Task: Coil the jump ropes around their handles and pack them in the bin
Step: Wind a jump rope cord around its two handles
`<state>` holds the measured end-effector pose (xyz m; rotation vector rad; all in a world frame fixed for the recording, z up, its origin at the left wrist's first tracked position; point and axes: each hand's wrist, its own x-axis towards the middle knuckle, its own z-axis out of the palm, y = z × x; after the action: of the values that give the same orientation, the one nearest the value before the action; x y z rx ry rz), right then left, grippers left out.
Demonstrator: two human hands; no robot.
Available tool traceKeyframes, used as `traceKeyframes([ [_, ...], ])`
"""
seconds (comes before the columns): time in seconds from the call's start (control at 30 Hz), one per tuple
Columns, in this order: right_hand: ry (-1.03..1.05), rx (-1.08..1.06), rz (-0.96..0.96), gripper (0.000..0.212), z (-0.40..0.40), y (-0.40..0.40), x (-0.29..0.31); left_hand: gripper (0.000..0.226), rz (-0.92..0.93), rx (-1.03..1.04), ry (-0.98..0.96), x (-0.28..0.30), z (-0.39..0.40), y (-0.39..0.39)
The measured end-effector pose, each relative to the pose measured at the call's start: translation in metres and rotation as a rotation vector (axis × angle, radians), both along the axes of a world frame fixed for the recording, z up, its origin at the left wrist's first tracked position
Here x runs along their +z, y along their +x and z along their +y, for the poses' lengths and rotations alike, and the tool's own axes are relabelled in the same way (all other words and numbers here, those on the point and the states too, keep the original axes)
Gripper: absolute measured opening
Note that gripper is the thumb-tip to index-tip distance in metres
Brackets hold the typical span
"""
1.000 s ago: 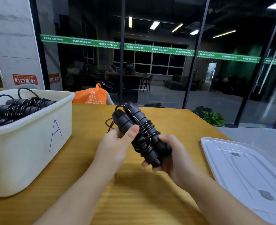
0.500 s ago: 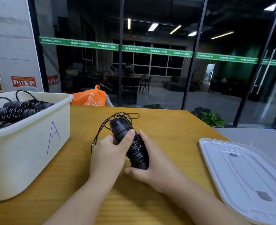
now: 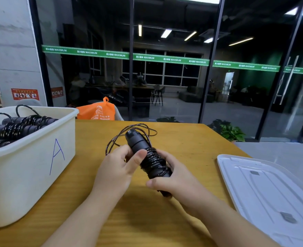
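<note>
Little moved: both hands still grip the rope-wound handles; bin holds coiled ropes.

Wood desk. White plastic lid lies flat at its right edge. Orange bag sits behind the far edge. Potted plant on the floor by the glass wall, green MAXIMUM strip across it. Red sign on the concrete pillar, left.

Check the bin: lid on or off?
Off. The bin stands open-topped with coiled ropes showing inside; the lid lies flat on the table.
</note>
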<state>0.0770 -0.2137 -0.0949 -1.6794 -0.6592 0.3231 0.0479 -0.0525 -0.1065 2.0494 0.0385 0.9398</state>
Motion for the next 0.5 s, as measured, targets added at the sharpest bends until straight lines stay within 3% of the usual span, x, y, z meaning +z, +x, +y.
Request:
traceKeyframes([
  [0.17,0.104,0.11,0.12,0.067,0.001,-0.001,-0.001,0.088,0.012,-0.005,-0.004,-0.002,0.0,0.003],
  [0.4,0.17,0.204,0.147,0.06,0.002,0.0,-0.002,0.082,0.011,-0.005,-0.037,0.003,0.004,0.001],
  [0.5,0.216,0.201,0.159,0.061,0.001,0.002,-0.002,0.075,-0.016,-0.02,0.073,0.002,0.01,0.0],
])
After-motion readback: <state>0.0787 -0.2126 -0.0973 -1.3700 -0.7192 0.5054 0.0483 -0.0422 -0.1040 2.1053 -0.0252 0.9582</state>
